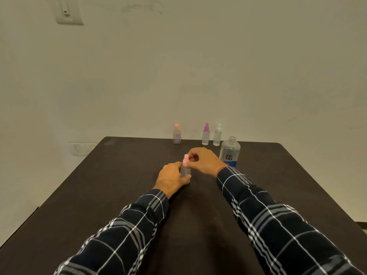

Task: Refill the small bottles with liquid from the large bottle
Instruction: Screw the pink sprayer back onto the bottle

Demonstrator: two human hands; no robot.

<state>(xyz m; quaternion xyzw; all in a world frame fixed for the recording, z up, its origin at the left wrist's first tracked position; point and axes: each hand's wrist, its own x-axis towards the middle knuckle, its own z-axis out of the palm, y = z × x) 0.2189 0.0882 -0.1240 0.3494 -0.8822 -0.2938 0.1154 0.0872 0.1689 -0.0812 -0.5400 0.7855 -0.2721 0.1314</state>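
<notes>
The person is standing at the near edge of the dark table [119,175], both arms in checked sleeves [278,225] reaching toward its middle. The left hand [171,178] is gripping a small clear bottle [185,171] around its body, fingers curled, and is holding it upright on or just above the table surface; which of the two cannot be told. The right hand [204,160] is pinching the pink cap [186,160] at the top of that bottle between thumb and fingertips.

The large bottle [229,152] is standing upright and uncapped just beyond the right hand, closer to the far edge. Three more small bottles are standing in a row along the far edge: a floral bottle [177,134] with a pink cap, then, well apart from it toward the right, a purple-topped spray bottle [206,134] and a white-topped spray bottle [217,135] side by side.
</notes>
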